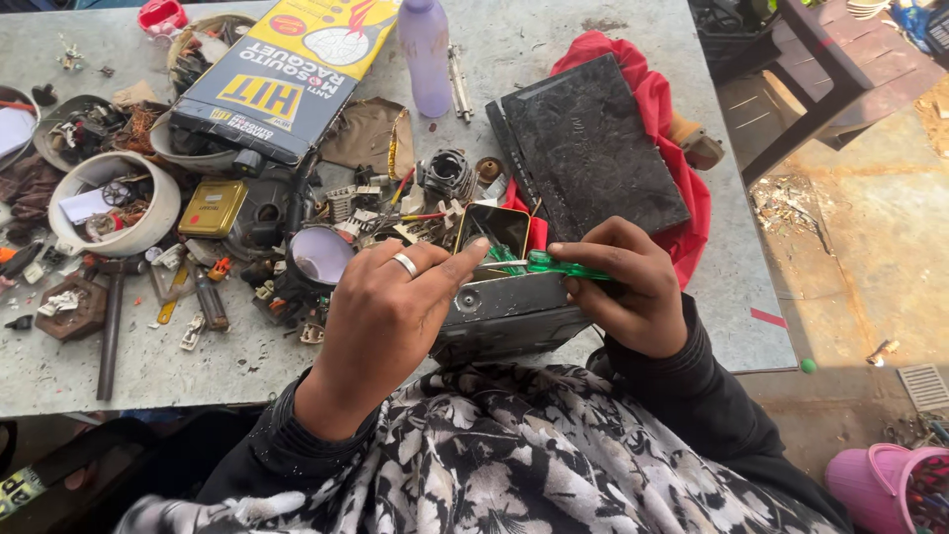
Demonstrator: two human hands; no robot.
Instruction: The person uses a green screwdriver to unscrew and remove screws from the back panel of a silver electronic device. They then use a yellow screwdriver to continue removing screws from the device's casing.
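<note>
Both hands meet over the grey metal box point(504, 311) at the near edge of the table point(633, 30). Left hand point(381, 321), with a ring on one finger, rests loosely curled on the box's left top, its fingertips touching the rim and gripping nothing that can be seen. Right hand point(628, 292) is closed around a green-handled screwdriver point(554, 265), whose tip points left into the box's open top.

Just behind the box lies a black flat cover point(583, 148) on a red cloth point(672, 129), close against the box's far side. A small gold tin point(494, 229) stands open directly behind the box, touching it. Left of the box a heap of small parts, screws and wires crowds right up to its side, with a pale purple lid point(318, 255) beside the left hand. Farther behind and left of the box are a white bowl point(114, 203), a yellow-and-black carton point(287, 74) and a lilac bottle point(425, 54).
</note>
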